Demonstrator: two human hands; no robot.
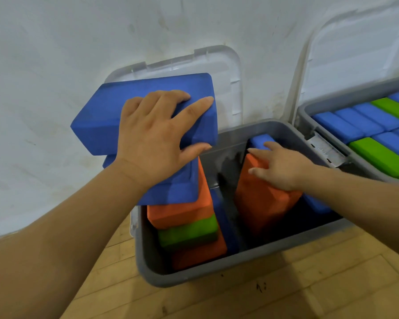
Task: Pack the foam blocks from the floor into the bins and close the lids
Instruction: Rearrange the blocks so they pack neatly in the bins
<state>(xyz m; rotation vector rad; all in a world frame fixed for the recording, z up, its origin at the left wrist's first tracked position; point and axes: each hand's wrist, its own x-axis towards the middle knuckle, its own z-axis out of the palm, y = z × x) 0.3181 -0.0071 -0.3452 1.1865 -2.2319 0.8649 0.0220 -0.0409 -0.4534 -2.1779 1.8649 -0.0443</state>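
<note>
a white wall (55, 65) fills the back of the view, scuffed in places, and a pale wooden floor (286, 284) runs below it. two grey bins stand on the floor against the wall: the near bin (194, 277) in the middle and the far bin (355, 94) at the right, cut by the frame edge. two whitish lids are up and lean on the wall, the near lid (226, 72) and the far lid (355, 49).

the far bin is packed level with foam blocks; two green and at least five blue ones show.

the near bin shows nine blocks: five blue, three orange, one green. at its left is a stack with orange, green and orange showing below the second blue block (171, 187) and, askew on top, the top blue block (136, 107). the left hand (152, 139) lies flat on that top block, fingers spread and fairly straight. at the right the upright orange block (263, 203) stands, and the right hand (279, 166) holds its upper end, fingers over the near face, thumb behind.
</note>
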